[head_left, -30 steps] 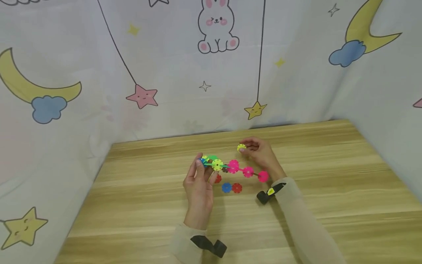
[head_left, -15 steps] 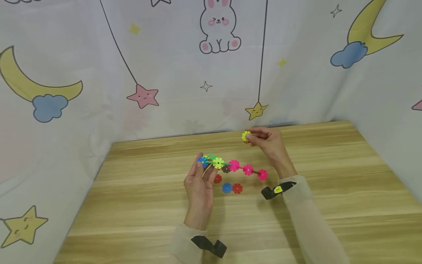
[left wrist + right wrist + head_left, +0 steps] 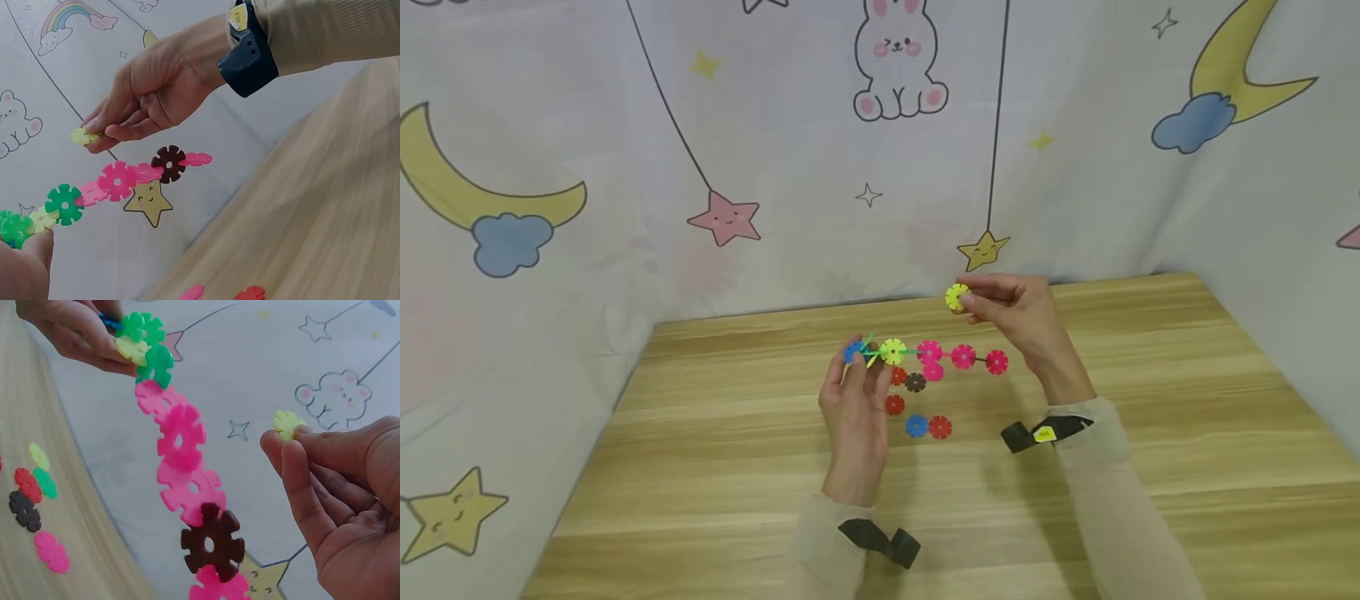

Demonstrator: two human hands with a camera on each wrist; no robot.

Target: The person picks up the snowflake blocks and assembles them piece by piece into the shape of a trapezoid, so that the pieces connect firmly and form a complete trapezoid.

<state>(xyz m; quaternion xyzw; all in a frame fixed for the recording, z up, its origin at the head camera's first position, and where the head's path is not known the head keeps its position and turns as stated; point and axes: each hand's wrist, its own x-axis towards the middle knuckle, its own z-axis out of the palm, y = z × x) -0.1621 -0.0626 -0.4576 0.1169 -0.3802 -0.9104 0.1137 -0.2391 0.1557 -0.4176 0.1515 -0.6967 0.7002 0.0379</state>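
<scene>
My left hand (image 3: 853,412) grips one end of a chain of interlocking snowflake discs by its blue disc (image 3: 853,352). From there the chain runs right through green and yellow pieces to several pink discs (image 3: 963,357), held up over the table. Near its far end, a brown disc (image 3: 230,550) shows edge-slotted between pink ones in the right wrist view. Farther back and higher, my right hand (image 3: 1030,325) pinches a single yellow disc (image 3: 955,297) between thumb and fingers, apart from the chain. In the left wrist view this yellow disc (image 3: 82,137) appears above the chain.
Loose discs lie on the wooden table (image 3: 700,467) under the chain: a blue disc (image 3: 913,432), a red disc (image 3: 936,433), a dark brown disc (image 3: 912,387) and others. A green disc (image 3: 45,482) lies among them. A printed white cloth (image 3: 790,150) hangs behind the table.
My right hand has moved up and away with the yellow disc. The left hand has raised the chain, which now runs nearly level, and more loose discs show beneath it.
</scene>
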